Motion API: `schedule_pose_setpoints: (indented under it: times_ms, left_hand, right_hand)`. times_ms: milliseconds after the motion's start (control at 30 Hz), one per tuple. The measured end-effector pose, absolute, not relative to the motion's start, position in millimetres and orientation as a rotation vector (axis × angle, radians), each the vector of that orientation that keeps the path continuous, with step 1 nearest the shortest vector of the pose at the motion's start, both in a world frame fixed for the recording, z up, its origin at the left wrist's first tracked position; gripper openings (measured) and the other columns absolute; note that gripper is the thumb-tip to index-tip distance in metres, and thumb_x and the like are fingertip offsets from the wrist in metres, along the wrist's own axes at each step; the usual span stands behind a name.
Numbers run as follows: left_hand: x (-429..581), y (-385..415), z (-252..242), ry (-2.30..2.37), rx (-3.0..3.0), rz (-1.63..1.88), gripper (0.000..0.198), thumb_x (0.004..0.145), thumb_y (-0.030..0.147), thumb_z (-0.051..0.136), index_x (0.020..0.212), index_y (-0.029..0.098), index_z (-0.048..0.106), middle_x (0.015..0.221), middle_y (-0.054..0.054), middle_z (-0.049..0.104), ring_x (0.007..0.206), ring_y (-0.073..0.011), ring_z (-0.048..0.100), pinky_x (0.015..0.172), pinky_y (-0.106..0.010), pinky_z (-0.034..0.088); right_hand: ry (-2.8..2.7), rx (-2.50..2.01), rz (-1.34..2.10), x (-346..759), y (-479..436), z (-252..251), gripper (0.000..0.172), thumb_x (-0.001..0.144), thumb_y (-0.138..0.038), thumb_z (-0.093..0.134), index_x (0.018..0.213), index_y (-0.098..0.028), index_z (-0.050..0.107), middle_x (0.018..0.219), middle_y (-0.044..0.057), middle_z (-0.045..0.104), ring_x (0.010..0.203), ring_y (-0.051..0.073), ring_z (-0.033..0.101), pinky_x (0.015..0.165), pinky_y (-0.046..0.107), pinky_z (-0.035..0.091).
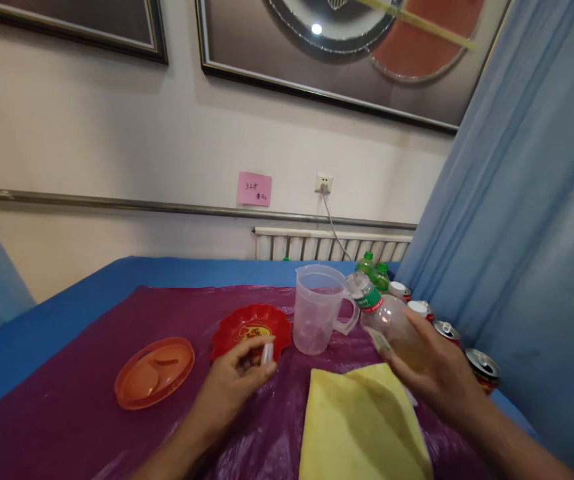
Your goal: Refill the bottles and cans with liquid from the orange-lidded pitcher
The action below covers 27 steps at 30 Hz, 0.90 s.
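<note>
My right hand (pixel 434 367) is wrapped round a clear plastic bottle (pixel 384 317) with a green label, tilted so that its open neck leans toward a clear measuring jug (pixel 317 310). The jug stands upright on the purple table cover (pixel 91 433); the bottle's mouth is at its rim, beside the handle. My left hand (pixel 239 380) pinches a small white cap (pixel 267 353) between thumb and fingers, just in front of a red scalloped plate (pixel 251 325). A folded yellow cloth (pixel 361 420) lies between my two forearms.
An orange divided plate (pixel 154 371) sits to the left. Several drink cans (pixel 481 367) and green bottles (pixel 371 269) line the table's right edge by a blue curtain (pixel 527 233). Behind the table are a radiator (pixel 331 245), a wall socket with cable, and a pink note (pixel 254 189).
</note>
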<state>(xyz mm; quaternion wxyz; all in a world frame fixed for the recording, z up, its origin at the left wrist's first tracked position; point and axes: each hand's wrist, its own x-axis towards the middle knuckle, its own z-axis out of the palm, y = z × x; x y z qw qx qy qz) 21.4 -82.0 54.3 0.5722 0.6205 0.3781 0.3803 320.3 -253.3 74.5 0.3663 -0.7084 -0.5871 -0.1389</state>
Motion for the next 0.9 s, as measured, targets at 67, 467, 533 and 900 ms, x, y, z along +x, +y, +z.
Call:
schedule_pose_setpoints:
  times_ms: [67, 467, 533, 900]
  left_hand:
    - [7.8, -84.7, 21.0, 0.955, 1.428, 0.862, 0.064, 0.055, 0.053, 0.089, 0.106, 0.018, 0.076, 0.1, -0.01, 0.078, 0.095, -0.0269, 0.073, 0.087, -0.033, 0.059]
    - [-28.0, -112.9, -12.7, 1.121, 1.484, 0.794, 0.058, 0.058, 0.059, 0.081, 0.103, 0.022, 0.077, 0.101, -0.007, 0.079, 0.095, -0.0279, 0.075, 0.088, -0.032, 0.06]
    - [-27.2, -114.9, -8.2, 1.131, 1.476, 0.811, 0.056, 0.057, 0.057, 0.081, 0.101, 0.023, 0.078, 0.098, -0.007, 0.079, 0.093, -0.0283, 0.075, 0.087, -0.033, 0.06]
    - [-34.8, -109.4, -27.8, 1.095, 1.439, 0.901, 0.056, 0.063, 0.061, 0.08, 0.105, 0.026, 0.078, 0.106, -0.007, 0.079, 0.099, -0.031, 0.074, 0.091, -0.039, 0.06]
  right_hand:
    - [-1.588, -1.87, -0.431, 338.4, -245.0, 94.1, 0.063, 0.088, -0.049, 0.064, 0.145, -0.025, 0.05, 0.128, 0.01, 0.07, 0.107, 0.03, 0.072, 0.087, 0.039, 0.06]
    - [-2.057, -2.098, -0.782, 390.5, -184.2, 150.7, 0.062, 0.084, -0.034, 0.063, 0.144, -0.025, 0.05, 0.126, 0.01, 0.07, 0.106, 0.029, 0.069, 0.089, 0.042, 0.049]
    - [-2.169, -2.08, -0.8, 390.1, -175.5, 159.2, 0.061, 0.084, -0.031, 0.062, 0.144, -0.024, 0.05, 0.128, 0.011, 0.069, 0.109, 0.028, 0.067, 0.091, 0.041, 0.046]
    - [-2.593, -1.787, -1.283, 366.8, -126.5, 208.7, 0.051, 0.089, -0.015, 0.062, 0.137, -0.029, 0.056, 0.128, 0.01, 0.065, 0.115, 0.028, 0.059, 0.101, 0.045, 0.032]
